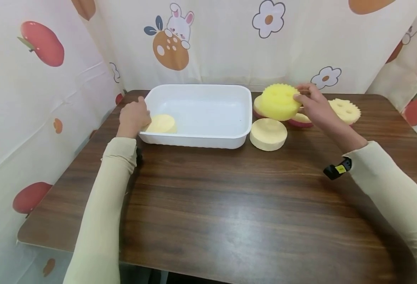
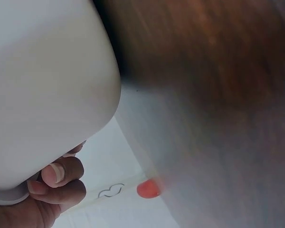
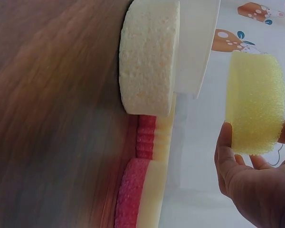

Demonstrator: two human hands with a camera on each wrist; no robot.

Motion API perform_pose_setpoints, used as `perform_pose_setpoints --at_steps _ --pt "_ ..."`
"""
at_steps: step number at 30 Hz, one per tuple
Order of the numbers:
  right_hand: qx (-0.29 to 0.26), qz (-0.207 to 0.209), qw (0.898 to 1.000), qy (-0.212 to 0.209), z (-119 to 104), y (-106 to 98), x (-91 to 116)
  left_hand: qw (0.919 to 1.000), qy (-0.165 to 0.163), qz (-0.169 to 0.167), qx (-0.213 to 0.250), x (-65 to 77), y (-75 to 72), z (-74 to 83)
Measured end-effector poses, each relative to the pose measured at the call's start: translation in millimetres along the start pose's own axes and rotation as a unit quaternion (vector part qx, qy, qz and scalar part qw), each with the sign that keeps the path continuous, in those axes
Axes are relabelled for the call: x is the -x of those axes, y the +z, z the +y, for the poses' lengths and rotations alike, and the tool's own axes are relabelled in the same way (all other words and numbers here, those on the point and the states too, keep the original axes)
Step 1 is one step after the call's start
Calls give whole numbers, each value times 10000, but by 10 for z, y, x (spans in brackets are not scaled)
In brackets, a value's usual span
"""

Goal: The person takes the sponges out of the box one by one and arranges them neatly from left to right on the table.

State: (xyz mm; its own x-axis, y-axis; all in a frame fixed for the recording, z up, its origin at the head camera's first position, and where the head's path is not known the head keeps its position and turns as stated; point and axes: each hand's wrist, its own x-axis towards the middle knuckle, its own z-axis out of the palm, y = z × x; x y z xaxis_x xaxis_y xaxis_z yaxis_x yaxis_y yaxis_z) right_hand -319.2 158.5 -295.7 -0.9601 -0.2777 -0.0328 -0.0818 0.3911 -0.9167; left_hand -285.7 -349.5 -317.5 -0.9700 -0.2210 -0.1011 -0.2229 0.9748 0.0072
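Note:
My left hand (image 1: 134, 116) grips the left end of a white plastic tray (image 1: 194, 141); in the left wrist view its fingers (image 2: 65, 171) curl round the rim. Inside the tray, near that hand, lies a round cream sponge (image 1: 161, 124). My right hand (image 1: 315, 103) pinches a bright yellow sponge (image 1: 278, 103) with a scalloped edge by its right side. The right wrist view has this yellow sponge (image 3: 255, 102) raised above the table, between thumb and fingers. Below it, beside the tray's right end, a thick round cream sponge (image 1: 268, 135) sits on the table.
Behind and under my right hand are cream-topped sponges with red undersides, one partly covered (image 1: 301, 119) and a scalloped one (image 1: 345, 110) farther right. The brown wooden table (image 1: 222, 205) meets a printed curtain (image 1: 226, 47) at the back and sides.

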Motion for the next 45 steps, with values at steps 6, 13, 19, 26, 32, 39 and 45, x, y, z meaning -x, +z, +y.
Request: perform_pose_setpoints --at_steps 6,13,19,26,32,39,45 --pt "-170 -35 9998 -52 79 -70 66 10000 -6 -51 -62 -31 2 15" --pt "-145 -85 9999 15 198 -149 127 10000 -8 -60 -79 -37 28 -9" --pt "448 39 9990 -19 296 -229 173 9999 -34 -111 -18 -30 57 -48" --pt "47 -63 9999 -100 394 -277 216 9999 -22 -117 22 -17 87 -58" --pt "140 -203 9996 -123 437 -316 245 10000 -5 -42 42 10 78 -67" --pt "201 -429 9988 86 499 -372 311 9999 22 -98 16 10 55 -29" --pt "488 -306 9983 123 577 -451 351 9999 56 -69 -63 -42 21 -17"
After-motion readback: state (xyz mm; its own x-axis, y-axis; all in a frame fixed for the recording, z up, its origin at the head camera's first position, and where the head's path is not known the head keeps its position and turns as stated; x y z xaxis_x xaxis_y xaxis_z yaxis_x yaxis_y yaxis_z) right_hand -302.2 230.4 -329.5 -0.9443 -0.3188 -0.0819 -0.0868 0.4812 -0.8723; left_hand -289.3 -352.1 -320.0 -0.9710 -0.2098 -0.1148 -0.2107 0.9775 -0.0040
